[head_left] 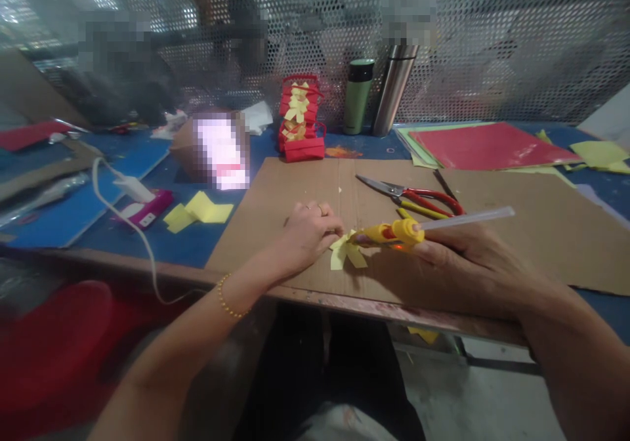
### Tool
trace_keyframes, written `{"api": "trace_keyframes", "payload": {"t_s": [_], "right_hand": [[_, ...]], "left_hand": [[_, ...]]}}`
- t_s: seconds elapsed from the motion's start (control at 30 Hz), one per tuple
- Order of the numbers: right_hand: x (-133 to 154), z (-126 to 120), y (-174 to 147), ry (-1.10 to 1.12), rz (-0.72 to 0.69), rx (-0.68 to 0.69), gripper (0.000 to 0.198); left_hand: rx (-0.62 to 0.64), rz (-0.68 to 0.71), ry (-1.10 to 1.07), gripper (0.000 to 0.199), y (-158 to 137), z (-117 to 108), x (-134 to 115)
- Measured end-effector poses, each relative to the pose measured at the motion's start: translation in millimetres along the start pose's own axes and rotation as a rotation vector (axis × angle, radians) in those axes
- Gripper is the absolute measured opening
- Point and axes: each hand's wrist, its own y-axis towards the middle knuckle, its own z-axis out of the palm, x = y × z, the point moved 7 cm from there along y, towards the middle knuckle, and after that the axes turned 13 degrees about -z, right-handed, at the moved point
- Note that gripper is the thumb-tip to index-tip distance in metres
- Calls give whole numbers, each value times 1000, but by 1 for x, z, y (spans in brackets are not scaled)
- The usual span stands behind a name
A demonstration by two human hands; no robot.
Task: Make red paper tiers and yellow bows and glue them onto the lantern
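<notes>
Laid on brown cardboard (305,188) over a blue table (191,249), before a perforated metal screen (325,41): a yellow paper flower (338,254). Bending the left hand (311,234) to its edge (pinching or pressing, cannot tell); gripping a glue gun (386,233) tip-first over it, right hand (470,257) wrapped around.

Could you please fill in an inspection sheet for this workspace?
Surface: brown cardboard sheet on a blue table.
Work items: yellow glue gun, clear stick protruding from its back; its nozzle end is at a yellow paper flower.
Clutter: red-handled scissors, yellow paper pieces, red sheet atop others.
Hands: right hand grips the glue gun; left hand at the flower's edge, pinch unclear.
Cables: white cable droops over the table's front edge, near a pink power strip.
Surroundings: perforated metal panel behind, green bottle and steel bottle before it, red seat at lower left.
</notes>
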Motion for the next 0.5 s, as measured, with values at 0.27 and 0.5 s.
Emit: {"api": "trace_keyframes", "payload": {"t_s": [0.27,0.5], "right_hand": [[3,-6,2,-13,-31,-59,62],[4,-7,3,-18,-2,-58,62]], "left_hand": [[10,-7,-7,19,0,-1,-1],[22,-10,-1,21,0,-2,-3]]}}
